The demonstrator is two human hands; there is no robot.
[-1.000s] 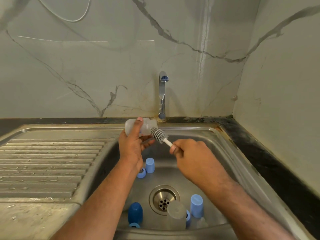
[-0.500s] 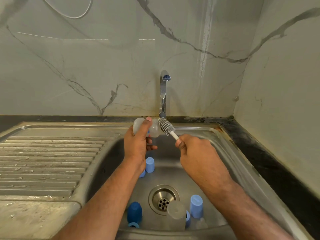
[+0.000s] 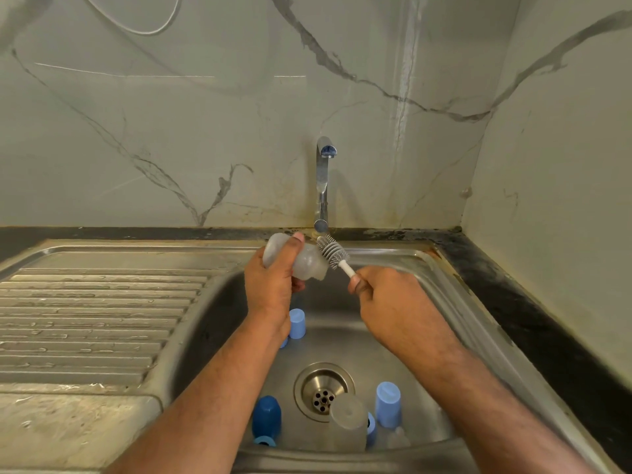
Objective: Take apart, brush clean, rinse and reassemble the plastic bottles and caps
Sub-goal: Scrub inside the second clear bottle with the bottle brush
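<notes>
Bottle (image 3: pixel 301 260) gripped in the left hand (image 3: pixel 273 285) above the sink (image 3: pixel 444 292), brush (image 3: pixel 333 253) pinched by the right hand (image 3: pixel 386 299), bristles against it. Below: two pale blue caps (image 3: pixel 297 323) (image 3: pixel 388 404), one dark blue cap (image 3: pixel 266 417), one clear bottle (image 3: pixel 347 424).

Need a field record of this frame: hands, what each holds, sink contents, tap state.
left hand: grips a translucent plastic bottle, held sideways above the basin
right hand: grips the white handle of a grey bristle brush
brush position: bristle head against the bottle's open end, outside it
steel sink: dark blue cap, light blue caps, clear bottle beside the drain
chrome tap: no water visible
</notes>
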